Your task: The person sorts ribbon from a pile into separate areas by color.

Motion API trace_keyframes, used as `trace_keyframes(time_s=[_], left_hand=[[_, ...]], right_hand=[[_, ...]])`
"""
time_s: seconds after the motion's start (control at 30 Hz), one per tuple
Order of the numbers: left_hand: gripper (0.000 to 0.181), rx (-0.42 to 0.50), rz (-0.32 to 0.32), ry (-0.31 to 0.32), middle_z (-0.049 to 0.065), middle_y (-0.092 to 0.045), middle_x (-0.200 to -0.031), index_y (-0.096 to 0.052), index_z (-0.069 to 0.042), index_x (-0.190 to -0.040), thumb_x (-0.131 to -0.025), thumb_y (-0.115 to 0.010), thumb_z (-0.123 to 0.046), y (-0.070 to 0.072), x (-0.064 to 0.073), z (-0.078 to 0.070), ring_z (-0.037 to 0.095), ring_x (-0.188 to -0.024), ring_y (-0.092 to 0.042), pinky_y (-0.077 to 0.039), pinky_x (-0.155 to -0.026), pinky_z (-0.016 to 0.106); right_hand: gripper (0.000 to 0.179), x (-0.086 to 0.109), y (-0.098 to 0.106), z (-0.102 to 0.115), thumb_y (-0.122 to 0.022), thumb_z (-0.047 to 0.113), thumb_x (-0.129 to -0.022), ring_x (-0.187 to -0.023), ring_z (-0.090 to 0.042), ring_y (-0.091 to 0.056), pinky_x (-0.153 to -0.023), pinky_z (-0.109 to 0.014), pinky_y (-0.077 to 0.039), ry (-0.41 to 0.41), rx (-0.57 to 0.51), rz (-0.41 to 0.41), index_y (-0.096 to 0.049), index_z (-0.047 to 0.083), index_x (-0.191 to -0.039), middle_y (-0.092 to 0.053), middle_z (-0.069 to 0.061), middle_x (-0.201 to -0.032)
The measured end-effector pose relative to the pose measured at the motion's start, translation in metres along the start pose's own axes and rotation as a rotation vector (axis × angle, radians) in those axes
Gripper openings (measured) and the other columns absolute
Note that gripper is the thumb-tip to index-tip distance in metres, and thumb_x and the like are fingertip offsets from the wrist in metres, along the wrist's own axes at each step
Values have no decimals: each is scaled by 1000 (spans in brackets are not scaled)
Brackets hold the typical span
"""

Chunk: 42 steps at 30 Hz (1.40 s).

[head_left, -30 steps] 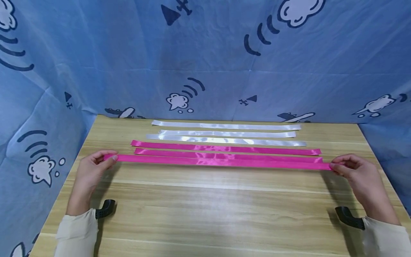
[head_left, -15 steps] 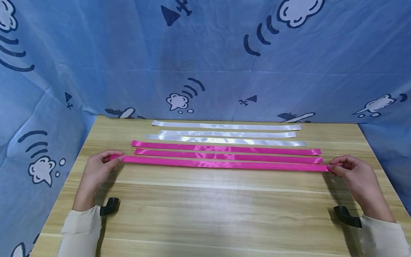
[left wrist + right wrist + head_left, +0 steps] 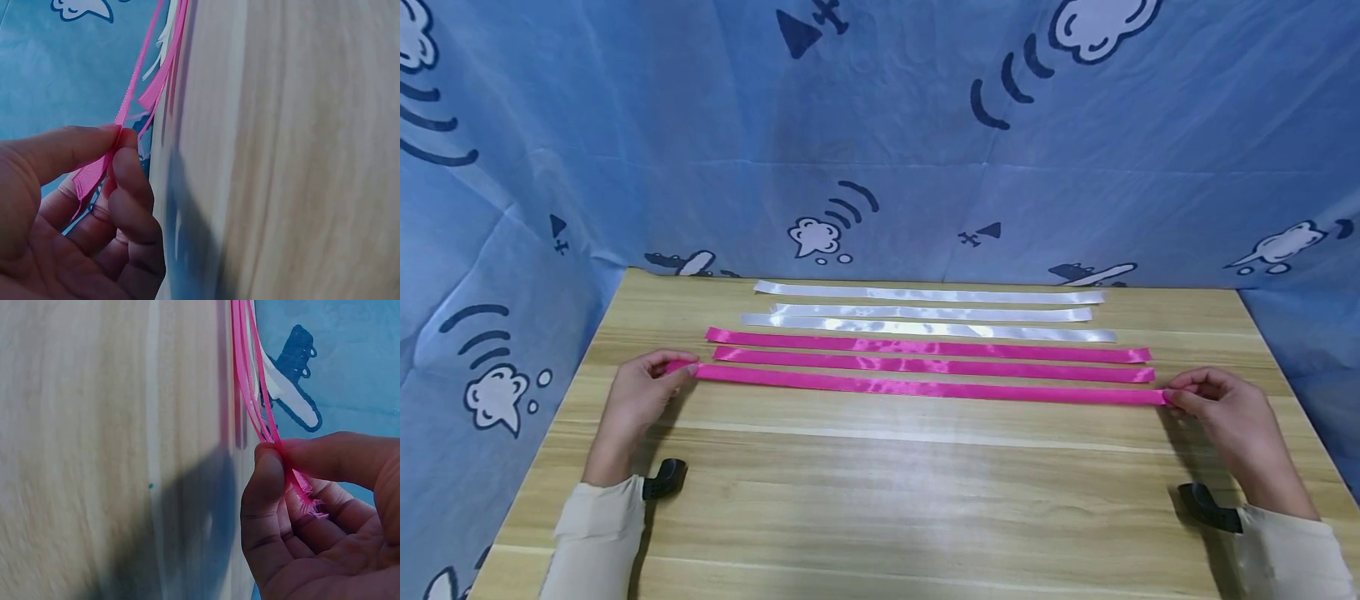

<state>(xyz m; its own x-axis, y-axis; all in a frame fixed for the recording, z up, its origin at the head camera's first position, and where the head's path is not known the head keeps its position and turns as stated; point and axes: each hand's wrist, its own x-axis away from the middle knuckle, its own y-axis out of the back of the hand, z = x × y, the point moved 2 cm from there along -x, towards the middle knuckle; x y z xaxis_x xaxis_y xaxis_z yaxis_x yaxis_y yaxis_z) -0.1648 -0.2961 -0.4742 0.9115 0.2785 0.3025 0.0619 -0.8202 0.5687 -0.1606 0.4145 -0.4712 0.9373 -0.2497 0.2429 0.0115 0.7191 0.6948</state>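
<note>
A pink satin ribbon point(image 3: 925, 388) stretches across the table between both hands, a little in front of two other pink ribbons. My left hand point(image 3: 643, 392) pinches its left end between thumb and index finger; a short tail of the ribbon point(image 3: 90, 180) pokes out behind the fingertips in the left wrist view. At the other end, my right hand point(image 3: 1228, 412) pinches the ribbon the same way, and its frayed tip point(image 3: 306, 499) shows in the right wrist view. Behind it lie the middle pink ribbon point(image 3: 925, 365) and the far pink ribbon point(image 3: 925, 347), roughly parallel.
Three white ribbons lie farther back: a near one point(image 3: 925, 328), a middle one point(image 3: 925, 313) and a far one point(image 3: 925, 294). The wooden table point(image 3: 895, 500) ends at a blue printed cloth point(image 3: 887, 125). Black wrist mounts point(image 3: 666, 479) sit at both sleeves.
My left hand has moved right and my right hand slightly left and nearer. The held ribbon has come toward the front, opening a gap to the middle pink ribbon. Both pinches stay.
</note>
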Motion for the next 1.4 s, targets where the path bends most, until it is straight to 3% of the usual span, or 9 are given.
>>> trace_keyframes(time_s=[0.17,0.53,0.97,1.4], left_hand=[[31,-9,-2,21,-5,-61,-90,-71,-1,-128,-102,-68,-18,-4,-3,-1,8,-76,-53,-51,-62,21],[31,-38,-1,28,0,-59,-95,-71,-1,-127,-103,-68,-19,-7,-7,-1,12,-81,-50,-48,-62,21],[27,-81,-1,-16,5,-60,-95,-72,1,-123,-103,-66,-16,-8,-10,-1,14,-81,-48,-44,-58,21],[32,-112,13,-5,14,-64,-114,-71,0,-127,-104,-65,-20,-8,-8,-2,19,-93,-50,-46,-64,20]], right_hand=[[21,0,-2,-1,-57,4,-106,-68,1,-63,-60,-20,-56,-13,14,5,-60,-12,-119,-59,26,-77],[20,-3,-4,-4,-59,7,-105,-67,1,-61,-59,-20,-54,-9,21,2,-62,-10,-115,-60,28,-75],[22,-5,-9,-7,-57,7,-106,-69,3,-59,-60,-18,-53,9,20,0,-61,-10,-119,-59,30,-77],[25,-4,-9,-6,-59,10,-105,-71,4,-56,-59,-19,-53,-21,19,-34,-60,-8,-122,-55,33,-78]])
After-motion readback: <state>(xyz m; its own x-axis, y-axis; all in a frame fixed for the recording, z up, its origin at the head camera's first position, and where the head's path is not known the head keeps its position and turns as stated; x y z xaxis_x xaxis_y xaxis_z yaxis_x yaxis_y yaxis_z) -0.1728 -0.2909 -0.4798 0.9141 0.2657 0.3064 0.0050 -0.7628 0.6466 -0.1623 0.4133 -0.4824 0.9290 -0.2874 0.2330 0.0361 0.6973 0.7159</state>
